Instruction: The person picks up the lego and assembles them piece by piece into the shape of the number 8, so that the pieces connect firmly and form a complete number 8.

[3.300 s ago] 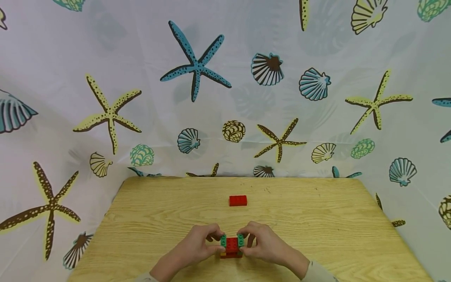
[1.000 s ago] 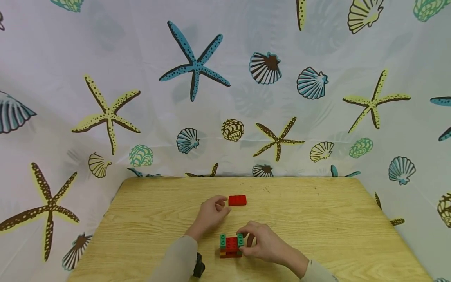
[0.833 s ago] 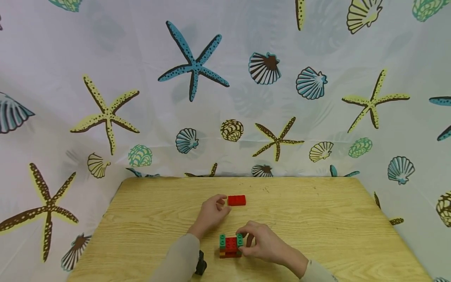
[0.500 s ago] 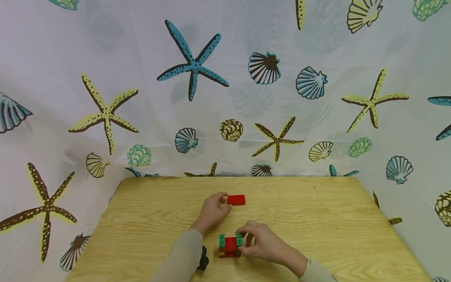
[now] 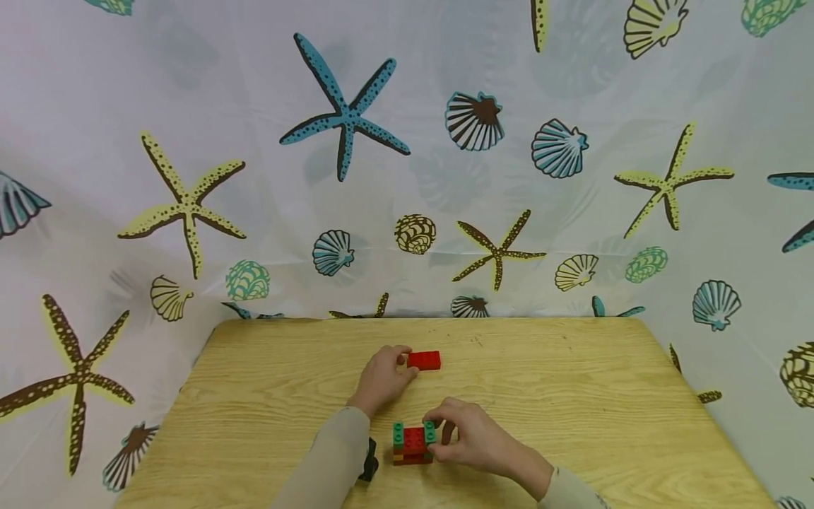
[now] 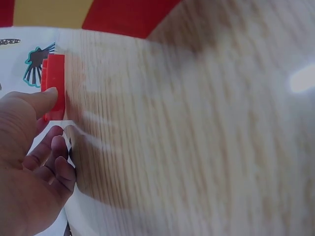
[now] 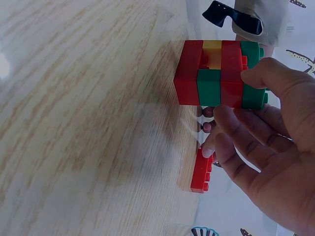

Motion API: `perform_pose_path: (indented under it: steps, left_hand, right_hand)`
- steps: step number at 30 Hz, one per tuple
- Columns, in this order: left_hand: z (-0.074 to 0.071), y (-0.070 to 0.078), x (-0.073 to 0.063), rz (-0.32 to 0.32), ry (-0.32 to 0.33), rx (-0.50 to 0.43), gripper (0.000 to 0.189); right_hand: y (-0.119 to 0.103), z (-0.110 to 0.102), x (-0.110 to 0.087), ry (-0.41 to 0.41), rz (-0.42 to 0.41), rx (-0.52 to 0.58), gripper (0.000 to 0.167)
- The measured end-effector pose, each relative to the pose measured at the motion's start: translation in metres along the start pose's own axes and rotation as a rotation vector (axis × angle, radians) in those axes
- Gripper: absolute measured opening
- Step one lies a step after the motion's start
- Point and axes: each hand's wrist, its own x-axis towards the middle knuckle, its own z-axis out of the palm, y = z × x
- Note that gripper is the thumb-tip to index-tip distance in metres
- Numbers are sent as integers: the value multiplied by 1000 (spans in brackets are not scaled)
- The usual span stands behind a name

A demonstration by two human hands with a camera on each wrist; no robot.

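Observation:
A small stack of red, green and yellow bricks [image 5: 412, 445] [image 7: 209, 73] stands near the table's front edge. My right hand [image 5: 439, 438] [image 7: 236, 93] grips its right side, thumb on top and fingers curled round it. Farther back a single red brick [image 5: 424, 360] [image 6: 54, 78] [image 7: 202, 169] lies flat on the table. My left hand [image 5: 402, 360] [image 6: 54, 110] is at the brick's left end. Its thumb lies against the brick's side and the forefinger curls at the other side, pinching it.
The wooden table [image 5: 572, 396] is backed and flanked by a white curtain [image 5: 407, 177] printed with starfish and shells. A black wrist camera [image 5: 369, 459] [image 7: 231, 14] sits under my left sleeve, close to the stack's left side.
My left hand has left the stack and reached back to the red brick, closing on its left end over the last second. The right hand and the stack have stayed put.

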Motion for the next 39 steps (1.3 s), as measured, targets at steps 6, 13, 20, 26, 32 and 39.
perform_pose_path:
  steps: [6,13,20,26,32,39]
  left_hand:
    - [-1,-3,1,15,6,-7,36]
    - [-7,-5,-1,45,-20,-12,35]
    - [-10,-6,-1,46,-27,-26,34]
    - [-13,-5,-3,51,-33,-42,32]
    - [-21,-1,-10,78,-31,-43,32]
    - [-32,1,-21,114,-25,-34,33]
  right_hand:
    - [0,0,0,-1,4,7,33]
    - [0,0,0,-9,11,18,34]
    - [-1,-1,0,-14,15,17,34]
    - [-1,-1,1,-12,11,12,34]
    - [0,0,0,-6,-3,5,34]
    - [0,0,0,-10,11,9,34]
